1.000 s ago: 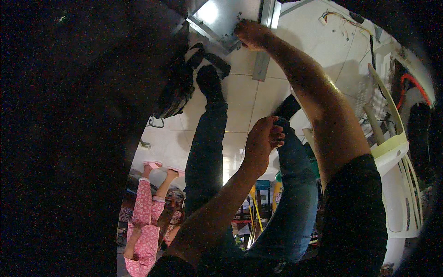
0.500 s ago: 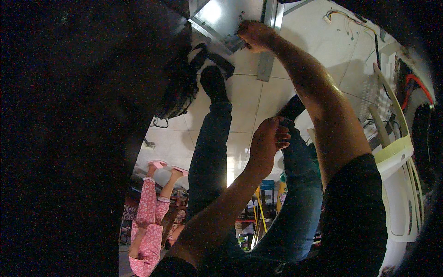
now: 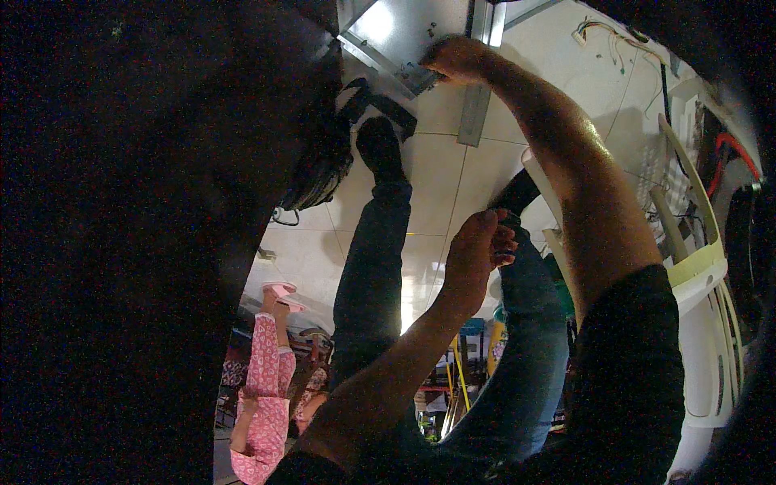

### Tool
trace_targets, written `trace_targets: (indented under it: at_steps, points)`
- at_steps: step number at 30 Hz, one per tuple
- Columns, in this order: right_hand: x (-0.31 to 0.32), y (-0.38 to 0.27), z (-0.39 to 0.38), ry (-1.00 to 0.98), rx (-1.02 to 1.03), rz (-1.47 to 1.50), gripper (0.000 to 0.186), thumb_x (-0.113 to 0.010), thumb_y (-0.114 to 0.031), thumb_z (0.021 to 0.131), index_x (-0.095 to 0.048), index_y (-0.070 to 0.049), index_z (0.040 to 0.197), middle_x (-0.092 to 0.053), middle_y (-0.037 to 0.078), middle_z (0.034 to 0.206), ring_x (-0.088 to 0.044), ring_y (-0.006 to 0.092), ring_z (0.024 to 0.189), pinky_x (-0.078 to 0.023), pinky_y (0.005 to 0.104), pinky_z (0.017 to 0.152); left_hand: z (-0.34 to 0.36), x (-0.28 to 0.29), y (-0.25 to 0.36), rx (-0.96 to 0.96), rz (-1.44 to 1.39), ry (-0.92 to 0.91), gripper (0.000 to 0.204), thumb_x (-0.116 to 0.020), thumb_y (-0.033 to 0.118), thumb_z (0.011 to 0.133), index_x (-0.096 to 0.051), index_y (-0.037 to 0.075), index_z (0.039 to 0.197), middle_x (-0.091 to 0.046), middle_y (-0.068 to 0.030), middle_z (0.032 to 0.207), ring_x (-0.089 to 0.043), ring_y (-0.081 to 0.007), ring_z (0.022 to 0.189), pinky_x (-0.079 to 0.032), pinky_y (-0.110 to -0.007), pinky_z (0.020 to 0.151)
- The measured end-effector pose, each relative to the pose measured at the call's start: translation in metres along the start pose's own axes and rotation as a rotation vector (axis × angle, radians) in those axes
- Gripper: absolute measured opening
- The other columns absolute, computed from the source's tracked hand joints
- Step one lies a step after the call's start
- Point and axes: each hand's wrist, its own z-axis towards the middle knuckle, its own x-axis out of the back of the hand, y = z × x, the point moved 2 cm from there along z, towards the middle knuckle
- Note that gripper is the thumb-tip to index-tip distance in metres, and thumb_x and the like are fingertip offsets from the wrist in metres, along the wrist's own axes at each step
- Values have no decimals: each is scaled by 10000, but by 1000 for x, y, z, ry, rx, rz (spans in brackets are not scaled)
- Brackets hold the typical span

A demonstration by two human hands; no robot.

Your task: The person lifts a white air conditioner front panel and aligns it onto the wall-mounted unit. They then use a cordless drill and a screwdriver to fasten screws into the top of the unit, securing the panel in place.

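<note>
My right hand [image 3: 457, 60] reaches to the shiny metal panel [image 3: 381, 32], its fingers curled at the edge beside small dark bits [image 3: 432, 31] scattered on the surface. Whatever they grip is too small or hidden to tell. A metal rail [image 3: 472, 117] lies under that hand's wrist. My left hand [image 3: 485, 242] is closed, palm turned inward, at the knee of my jeans-clad right leg [image 3: 529, 323]; I cannot make out anything in it. My left leg [image 3: 372, 267] stretches across the tiled floor.
A black bag-like bundle [image 3: 319, 178] lies left of my foot. A cream plastic chair [image 3: 695, 275] stands at right, near loose wires [image 3: 610, 40] and a red tube [image 3: 731, 145]. A person in pink [image 3: 259, 428] is at lower left. Darkness fills the left side.
The view has shifted slightly, so most things sit a little further right. The pink-clad person's legs have drawn closer together. Both my hands remain at nearly the same places, fingers curled.
</note>
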Motion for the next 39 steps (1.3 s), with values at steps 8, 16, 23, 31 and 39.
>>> trace_targets:
  at_steps: [8, 16, 23, 31, 39]
  points:
    - [42, -6, -2, -161, -19, 106, 553, -734, -537, 781, -664, -86, 1094, -695, 147, 1004, -658, 335, 1026, -533, 471, 882, -3, 1, -1, 8, 14, 17, 376, -480, 351, 1039, -503, 63, 1279, -632, -99, 946, -642, -199, 826, -534, -328, 724]
    - [104, 24, 11, -59, -267, 401, 328, -709, -377, 815, -691, -57, 884, -703, 165, 955, -683, 338, 947, -563, 449, 798, 4, 9, 21, 18, 41, -5, 398, -465, 389, 1037, -522, 58, 1250, -627, -74, 945, -637, -185, 851, -540, -322, 750]
    - [77, 51, 8, 101, -165, 514, 261, -684, -313, 808, -696, -54, 835, -701, 169, 872, -693, 351, 844, -571, 454, 723, 8, 9, 21, 24, 2, -7, 426, -469, 416, 1031, -525, 60, 1258, -614, -67, 937, -611, -175, 803, -532, -319, 730]
    - [26, 17, 29, 214, -464, 41, 183, -661, -229, 795, -706, -52, 776, -709, 160, 805, -721, 345, 792, -590, 458, 665, 14, 10, 27, -21, 31, 13, 386, -531, 366, 1007, -534, 72, 1258, -632, -89, 954, -654, -195, 865, -549, -332, 749]
    - [36, 21, 37, 18, -447, 166, 201, -651, -181, 807, -659, -46, 954, -705, 145, 933, -704, 316, 871, -586, 440, 723, 19, 4, 30, 20, 17, 51, 365, -526, 358, 1006, -548, 70, 1229, -639, -89, 949, -655, -190, 846, -548, -328, 744]
